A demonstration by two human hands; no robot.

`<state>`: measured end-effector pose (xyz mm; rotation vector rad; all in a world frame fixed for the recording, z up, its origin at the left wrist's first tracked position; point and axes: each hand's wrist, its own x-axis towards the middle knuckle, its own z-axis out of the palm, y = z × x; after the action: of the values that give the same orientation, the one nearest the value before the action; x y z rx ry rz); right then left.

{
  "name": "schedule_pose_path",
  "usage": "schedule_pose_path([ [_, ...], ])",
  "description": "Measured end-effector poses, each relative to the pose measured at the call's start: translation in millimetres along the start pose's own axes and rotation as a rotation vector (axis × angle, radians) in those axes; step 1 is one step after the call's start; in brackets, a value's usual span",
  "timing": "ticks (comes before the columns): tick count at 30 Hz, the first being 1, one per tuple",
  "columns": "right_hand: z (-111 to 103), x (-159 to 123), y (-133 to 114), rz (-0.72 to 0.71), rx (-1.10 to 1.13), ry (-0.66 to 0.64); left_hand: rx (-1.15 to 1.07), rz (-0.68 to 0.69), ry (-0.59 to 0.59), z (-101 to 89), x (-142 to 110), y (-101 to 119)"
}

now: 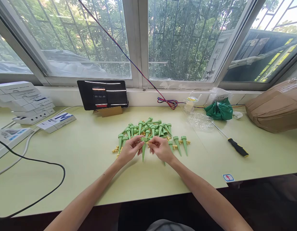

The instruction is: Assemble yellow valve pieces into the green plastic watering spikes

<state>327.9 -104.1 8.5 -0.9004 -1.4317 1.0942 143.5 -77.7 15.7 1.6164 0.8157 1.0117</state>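
My left hand (pixel 131 149) is closed in a pinch on a green plant watering spike (pixel 144 152), which hangs with its point down. Close beside it my right hand (pixel 161 148) is closed too, its fingertips on a small yellow valve (pixel 149 143) at the spike's side; the fingers partly hide this valve. Behind both hands lies a heap of green watering spikes (pixel 140 126) mixed with yellow valves. To the right, several spikes (pixel 184 145) lie apart from the heap with yellow valves at their sides.
A tablet (pixel 117 93) showing a timer leans on a cardboard stand (pixel 109 111). White boxes (pixel 25 99) and cables are on the left. A screwdriver (pixel 237 147), a green bag (pixel 219 109), clear plastic (pixel 200 121) and a wrapped carton (pixel 275 106) lie on the right.
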Motion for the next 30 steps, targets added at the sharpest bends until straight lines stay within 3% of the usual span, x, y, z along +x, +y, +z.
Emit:
schedule_pose_path([
  [3, 1.1, -1.2, -2.3, -0.020, -0.051, 0.008, -0.002, 0.000, 0.001, 0.1, 0.1, -0.4],
  [10, -0.1, 2.5, -1.3, 0.081, 0.139, -0.038, 0.025, 0.012, 0.006, 2.1, -0.2, 2.9],
  [18, 0.8, -2.0, -3.2, -0.001, -0.019, -0.018, 0.003, -0.016, -0.006, 1.1, -1.3, 3.7],
  [24, 1.3, 1.5, -2.2, 0.099, 0.154, -0.036, 0.011, -0.019, -0.003, 2.1, -1.3, 5.3],
  [30, 1.4, 0.4, -3.0, 0.060, 0.092, -0.033, 0.003, -0.016, -0.008, 2.3, -1.2, 8.0],
])
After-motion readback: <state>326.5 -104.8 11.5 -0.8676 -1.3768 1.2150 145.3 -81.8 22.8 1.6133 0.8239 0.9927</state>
